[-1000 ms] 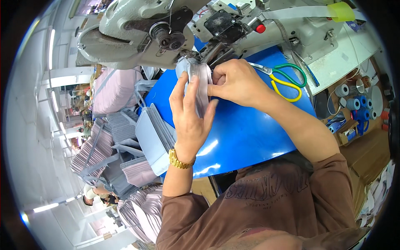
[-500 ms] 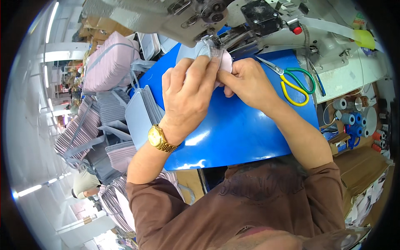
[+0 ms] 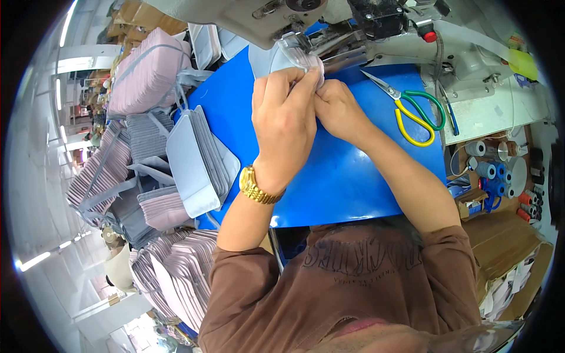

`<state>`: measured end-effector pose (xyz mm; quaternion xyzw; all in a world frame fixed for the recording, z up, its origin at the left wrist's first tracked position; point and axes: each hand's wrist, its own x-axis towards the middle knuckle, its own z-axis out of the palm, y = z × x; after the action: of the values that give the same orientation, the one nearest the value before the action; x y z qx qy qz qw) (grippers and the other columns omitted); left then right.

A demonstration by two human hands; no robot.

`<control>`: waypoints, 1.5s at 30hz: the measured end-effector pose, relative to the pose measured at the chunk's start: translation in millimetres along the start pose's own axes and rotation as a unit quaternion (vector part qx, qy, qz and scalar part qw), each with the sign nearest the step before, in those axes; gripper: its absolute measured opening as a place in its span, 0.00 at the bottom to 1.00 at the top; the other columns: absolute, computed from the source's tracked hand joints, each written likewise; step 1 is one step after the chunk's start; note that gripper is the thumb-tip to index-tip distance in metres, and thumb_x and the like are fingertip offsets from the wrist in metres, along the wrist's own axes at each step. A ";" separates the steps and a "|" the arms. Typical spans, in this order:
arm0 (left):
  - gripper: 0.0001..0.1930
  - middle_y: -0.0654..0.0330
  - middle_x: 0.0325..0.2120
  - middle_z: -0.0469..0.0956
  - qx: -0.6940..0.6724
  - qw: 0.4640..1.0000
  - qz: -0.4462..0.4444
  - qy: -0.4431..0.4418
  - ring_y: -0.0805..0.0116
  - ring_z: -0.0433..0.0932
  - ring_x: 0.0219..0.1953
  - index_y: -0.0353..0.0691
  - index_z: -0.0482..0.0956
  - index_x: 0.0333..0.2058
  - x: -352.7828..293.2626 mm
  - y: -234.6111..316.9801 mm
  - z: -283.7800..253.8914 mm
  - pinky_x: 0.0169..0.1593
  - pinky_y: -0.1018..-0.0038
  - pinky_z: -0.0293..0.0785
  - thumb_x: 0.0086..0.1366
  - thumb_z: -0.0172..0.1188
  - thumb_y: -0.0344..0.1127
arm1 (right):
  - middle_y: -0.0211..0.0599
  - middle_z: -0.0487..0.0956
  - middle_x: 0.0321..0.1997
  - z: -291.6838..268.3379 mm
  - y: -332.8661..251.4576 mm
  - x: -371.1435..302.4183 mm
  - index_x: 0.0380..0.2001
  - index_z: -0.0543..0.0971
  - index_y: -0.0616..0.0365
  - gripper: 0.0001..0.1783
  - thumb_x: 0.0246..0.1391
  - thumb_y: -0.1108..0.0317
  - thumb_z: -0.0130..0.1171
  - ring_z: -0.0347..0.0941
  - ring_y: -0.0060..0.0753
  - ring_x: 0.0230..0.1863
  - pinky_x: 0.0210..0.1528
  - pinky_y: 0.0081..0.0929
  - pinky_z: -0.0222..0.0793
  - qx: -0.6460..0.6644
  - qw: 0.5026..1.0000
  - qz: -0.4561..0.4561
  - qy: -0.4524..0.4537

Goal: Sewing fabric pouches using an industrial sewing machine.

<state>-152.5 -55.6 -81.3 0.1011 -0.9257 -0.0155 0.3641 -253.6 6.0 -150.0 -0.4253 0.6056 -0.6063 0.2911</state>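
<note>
A grey-blue fabric piece [image 3: 266, 59] with a paler, pinkish edge lies under the head of a sewing machine [image 3: 250, 20] at the top. My left hand [image 3: 285, 120], with a gold watch on the wrist, pinches the near edge of this piece. Close against it on the right, my right hand [image 3: 341, 112] is closed on the same edge, its fingertips partly hidden. The needle area is too small to make out. To the right of my hands, scissors [image 3: 395, 94] with one green and one yellow handle lie on the blue work surface [image 3: 353, 188].
Left of my arm stands a stack of grey fabric pieces [image 3: 191, 159]. Beyond it are tied pink bundles [image 3: 150, 73] and striped stacks [image 3: 97, 167]. Thread spools [image 3: 485, 170] sit on a shelf at right, above a cardboard box [image 3: 506, 235]. A person [image 3: 120, 267] is at far left.
My left hand has shifted right and its fingers have drawn together on the fabric's edge, against my right hand. Less pink shows. The whole view has shifted slightly.
</note>
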 end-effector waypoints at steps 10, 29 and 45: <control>0.08 0.54 0.34 0.78 -0.016 0.995 -0.076 0.069 0.59 0.74 0.36 0.34 0.85 0.36 11.6 8.1 18.6 0.38 0.69 0.71 0.56 0.68 0.25 | 0.54 0.79 0.25 3.5 0.5 2.2 0.27 0.78 0.70 0.18 0.60 0.62 0.53 0.77 0.53 0.27 0.29 0.41 0.71 0.079 0.994 -0.069 0.040; 0.15 0.44 0.52 0.74 -0.127 0.984 -0.110 -0.062 0.47 0.74 0.51 0.37 0.84 0.44 -20.3 31.2 -20.0 0.55 0.58 0.69 0.61 0.63 0.37 | 0.40 0.70 0.14 -59.3 -21.0 -41.4 0.18 0.74 0.66 0.15 0.46 0.64 0.61 0.65 0.24 0.17 0.21 0.31 0.59 0.012 0.987 0.006 -0.159; 0.13 0.48 0.44 0.73 -0.088 0.989 -0.104 0.051 0.60 0.72 0.43 0.35 0.85 0.40 -34.7 52.5 -15.4 0.44 0.69 0.70 0.66 0.61 0.39 | 0.31 0.80 0.21 -52.1 -30.1 -60.4 0.24 0.80 0.64 0.22 0.63 0.54 0.59 0.73 0.17 0.22 0.24 0.18 0.67 0.219 0.955 0.045 -0.196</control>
<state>-126.5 3.4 -87.9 0.1648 -0.8854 -0.1299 0.4147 -265.7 86.7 -125.3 -0.4340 0.4072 -0.6155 0.5168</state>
